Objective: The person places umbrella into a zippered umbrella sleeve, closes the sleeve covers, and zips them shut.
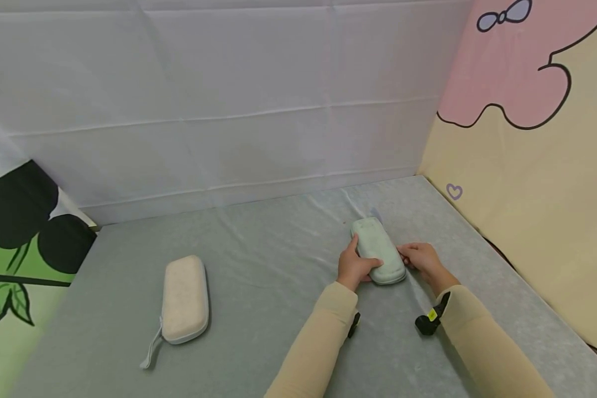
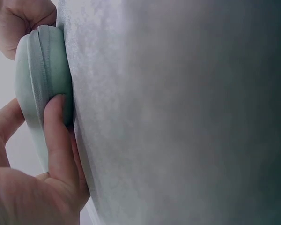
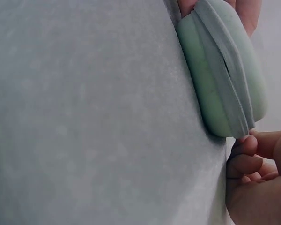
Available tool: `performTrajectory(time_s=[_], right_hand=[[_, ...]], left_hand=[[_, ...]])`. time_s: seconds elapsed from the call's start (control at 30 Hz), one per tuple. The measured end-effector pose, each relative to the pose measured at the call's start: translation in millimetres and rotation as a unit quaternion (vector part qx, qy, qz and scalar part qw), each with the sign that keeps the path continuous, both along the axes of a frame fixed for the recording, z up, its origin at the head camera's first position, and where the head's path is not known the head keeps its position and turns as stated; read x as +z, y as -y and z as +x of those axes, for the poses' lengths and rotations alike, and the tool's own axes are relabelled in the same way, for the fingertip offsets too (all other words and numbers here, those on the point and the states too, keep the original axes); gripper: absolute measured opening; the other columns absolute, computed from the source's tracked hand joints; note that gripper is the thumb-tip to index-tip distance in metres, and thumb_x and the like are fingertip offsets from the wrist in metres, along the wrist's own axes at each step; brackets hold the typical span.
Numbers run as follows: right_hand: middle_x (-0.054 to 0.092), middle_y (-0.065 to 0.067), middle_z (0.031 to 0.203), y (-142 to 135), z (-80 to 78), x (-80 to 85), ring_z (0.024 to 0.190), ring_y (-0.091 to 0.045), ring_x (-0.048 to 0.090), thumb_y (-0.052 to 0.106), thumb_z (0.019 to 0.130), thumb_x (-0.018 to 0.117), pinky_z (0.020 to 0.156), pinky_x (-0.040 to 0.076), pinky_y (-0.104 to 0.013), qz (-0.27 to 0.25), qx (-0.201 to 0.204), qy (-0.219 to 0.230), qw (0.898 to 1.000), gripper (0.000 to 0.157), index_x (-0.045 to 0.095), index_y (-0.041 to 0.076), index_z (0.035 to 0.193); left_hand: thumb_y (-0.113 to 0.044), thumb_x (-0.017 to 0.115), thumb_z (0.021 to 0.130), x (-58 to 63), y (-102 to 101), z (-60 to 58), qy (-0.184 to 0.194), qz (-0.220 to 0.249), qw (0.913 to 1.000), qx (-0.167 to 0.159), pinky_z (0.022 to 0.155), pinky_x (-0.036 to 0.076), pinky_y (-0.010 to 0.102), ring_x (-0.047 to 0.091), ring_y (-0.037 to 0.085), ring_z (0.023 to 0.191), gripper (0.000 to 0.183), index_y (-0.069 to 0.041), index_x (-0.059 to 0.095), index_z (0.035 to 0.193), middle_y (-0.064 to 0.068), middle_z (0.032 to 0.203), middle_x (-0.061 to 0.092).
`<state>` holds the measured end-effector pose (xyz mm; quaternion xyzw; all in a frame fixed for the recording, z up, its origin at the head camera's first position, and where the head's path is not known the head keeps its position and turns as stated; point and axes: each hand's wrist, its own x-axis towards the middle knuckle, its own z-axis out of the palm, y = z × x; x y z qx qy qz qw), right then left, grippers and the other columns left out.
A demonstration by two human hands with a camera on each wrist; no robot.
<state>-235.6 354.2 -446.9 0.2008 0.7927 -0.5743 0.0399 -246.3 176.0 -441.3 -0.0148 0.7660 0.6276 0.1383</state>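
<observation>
A mint-green zippered case lies on the grey cloth at the right of the table. My left hand grips its left side, the thumb over the top and a finger along the zipper band. At the right edge, my right hand pinches the zipper pull, which the fingertips mostly hide. A narrow dark slit shows along the zipper in the right wrist view. On the left of the table lies a beige zippered case, with a wrist strap at its near corner.
Grey cloth with creases covers the table. A white fabric wall stands behind it, and a yellow printed panel runs along the right edge. A panel with green and black shapes hangs at the left.
</observation>
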Motion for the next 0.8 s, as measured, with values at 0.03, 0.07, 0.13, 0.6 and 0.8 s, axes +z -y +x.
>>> performTrajectory(time_s=[0.03,0.07,0.13,0.6,0.8], right_hand=[[0.056,0.005,0.063,-1,0.4,-0.4,0.056,-0.005,0.048,0.016,0.095,0.056,0.052,0.041,-0.020,0.000,-0.002,0.000,1.000,0.027,0.061,-0.009,0.103],[0.056,0.005,0.064,-1,1.0,-0.8,0.056,-0.005,0.047,0.016,0.095,0.056,0.052,0.041,-0.020,0.000,-0.002,-0.001,1.000,0.027,0.061,-0.009,0.102],[0.056,0.005,0.063,-3,2.6,-1.4,0.056,-0.005,0.047,0.017,0.094,0.057,0.051,0.040,-0.020,-0.002,0.001,-0.006,1.000,0.026,0.063,-0.008,0.099],[0.057,0.004,0.065,-3,9.5,-0.9,0.057,-0.006,0.049,0.014,0.095,0.056,0.051,0.041,-0.020,-0.022,0.007,-0.009,1.000,0.019,0.064,-0.003,0.092],[0.057,0.004,0.065,-2,11.9,-2.5,0.057,-0.006,0.049,0.013,0.095,0.056,0.051,0.041,-0.020,-0.034,0.005,-0.009,0.999,0.020,0.063,-0.006,0.096]], left_hand=[[-0.009,0.083,0.070,0.3,0,0.2,0.000,0.000,1.0000,0.000,0.050,0.053,0.033,0.061,0.022,0.079,0.090,-0.021,0.035,0.145,0.015,0.132,0.048],[-0.009,0.083,0.070,0.4,0,0.4,-0.001,-0.001,1.0000,0.000,0.049,0.053,0.033,0.061,0.022,0.079,0.090,-0.021,0.035,0.145,0.015,0.132,0.048],[-0.009,0.083,0.070,1.0,0,0.9,-0.001,-0.001,1.0000,-0.001,0.049,0.053,0.034,0.061,0.023,0.079,0.090,-0.021,0.035,0.145,0.015,0.131,0.049],[-0.009,0.082,0.071,1.1,1,1.3,-0.005,-0.008,0.9999,-0.004,0.049,0.053,0.033,0.060,0.021,0.076,0.089,-0.021,0.035,0.146,0.014,0.129,0.050],[-0.010,0.082,0.071,0.6,1,1.2,-0.004,-0.012,0.9999,-0.003,0.049,0.053,0.033,0.061,0.021,0.076,0.089,-0.022,0.035,0.146,0.014,0.127,0.051]])
